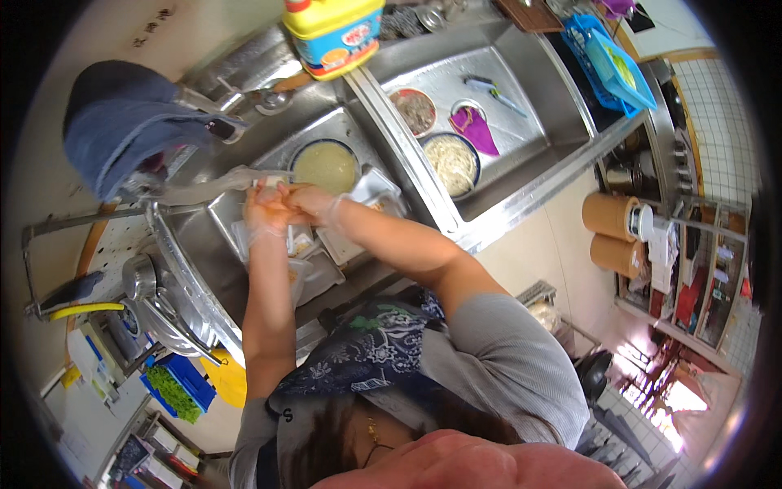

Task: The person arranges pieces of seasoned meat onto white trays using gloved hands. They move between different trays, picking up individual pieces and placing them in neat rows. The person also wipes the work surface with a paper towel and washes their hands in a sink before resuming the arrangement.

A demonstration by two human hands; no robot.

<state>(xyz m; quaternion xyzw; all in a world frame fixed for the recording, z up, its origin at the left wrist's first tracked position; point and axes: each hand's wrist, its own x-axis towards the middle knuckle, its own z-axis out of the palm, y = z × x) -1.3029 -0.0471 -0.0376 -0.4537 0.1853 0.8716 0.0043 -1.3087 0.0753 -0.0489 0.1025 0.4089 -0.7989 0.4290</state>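
Note:
Over the left sink basin [226, 272], my left hand [267, 208] and my right hand [307, 202] are pressed together. Clear gloves appear to cover both, with their edges at the wrists. A small whitish item [269, 181] shows at my left fingertips; whether it is gripped is unclear. A translucent whitish strip [204, 191] runs from the basin's left side to my fingers. Just beyond them, a dark-rimmed bowl [325, 165] holds cloudy yellowish liquid. Under and beside my forearms lie several pale plastic containers [339, 244], some with food bits inside.
In the right basin [519, 79] stand a bowl of pale shreds [452, 164] and a red-rimmed bowl [414, 112], near a purple cloth [476, 129] and a blue-handled tool [508, 104]. A yellow jug [336, 40] stands behind the divider. Blue cloth [146, 128] hangs by the faucet [223, 125].

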